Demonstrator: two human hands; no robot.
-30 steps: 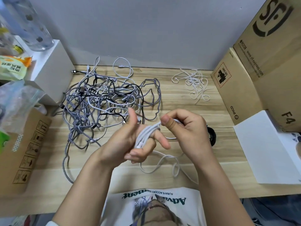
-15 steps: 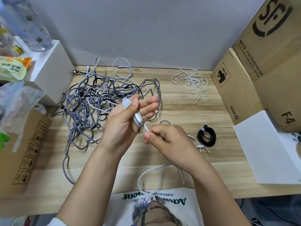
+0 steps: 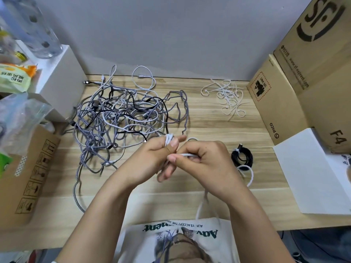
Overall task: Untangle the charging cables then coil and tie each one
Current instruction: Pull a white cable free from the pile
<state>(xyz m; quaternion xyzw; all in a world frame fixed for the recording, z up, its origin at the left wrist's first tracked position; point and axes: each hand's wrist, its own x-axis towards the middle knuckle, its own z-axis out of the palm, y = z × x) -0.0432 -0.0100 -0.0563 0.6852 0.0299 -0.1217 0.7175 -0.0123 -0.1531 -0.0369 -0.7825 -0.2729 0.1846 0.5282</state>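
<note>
White cable gripped by both hands' fingers, left hand, right hand, over bare table.

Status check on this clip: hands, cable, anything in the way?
Left hand grips white cable loops; right hand pinches the strand. Tangled pile waits behind; black coil tied. Nothing blocking.

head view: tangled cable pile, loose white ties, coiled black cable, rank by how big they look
1. tangled cable pile, by far the widest spread.
2. loose white ties, a smaller scatter near the wall.
3. coiled black cable, a compact ring, though nearer the camera.
</note>
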